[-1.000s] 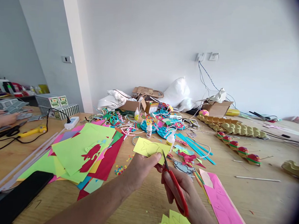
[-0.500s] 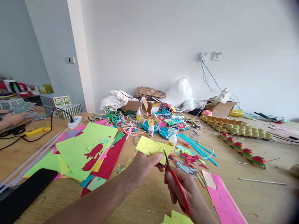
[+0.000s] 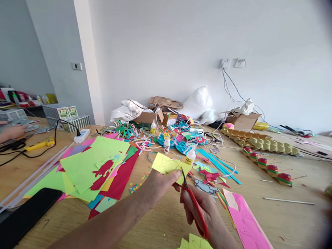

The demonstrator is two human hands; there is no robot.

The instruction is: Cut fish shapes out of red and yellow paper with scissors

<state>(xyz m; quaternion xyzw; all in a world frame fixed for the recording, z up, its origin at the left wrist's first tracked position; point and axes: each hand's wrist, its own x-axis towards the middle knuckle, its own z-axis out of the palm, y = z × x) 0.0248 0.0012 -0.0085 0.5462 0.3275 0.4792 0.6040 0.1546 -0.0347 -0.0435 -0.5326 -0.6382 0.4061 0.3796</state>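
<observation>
Between the thumb and fingers of my left hand (image 3: 164,182) is a piece of yellow paper (image 3: 161,163) with a fish outline drawn in pencil. My right hand (image 3: 202,209) grips red-handled scissors (image 3: 198,212), whose dark blades meet the paper's right part, close to my left thumb. How far the blades are apart is hard to make out. More yellow paper with pencil drawings (image 3: 197,247) lies at the bottom edge, below my hands. To the right of my right hand rests a pink paper strip (image 3: 246,225) with drawn outlines.
Coloured paper sheets (image 3: 91,165) are piled at left, beside a black phone-like slab (image 3: 26,217). Glue bottles (image 3: 190,156), paper scraps (image 3: 207,175) and blue strips (image 3: 219,164) lie beyond my hands. Egg-carton pieces (image 3: 274,144) stand at right. Another person's hand (image 3: 13,132) shows at far left.
The view has shifted very slightly, so everything sits a little further left. Both hands keep their grip, with the scissors still at the yellow paper.
</observation>
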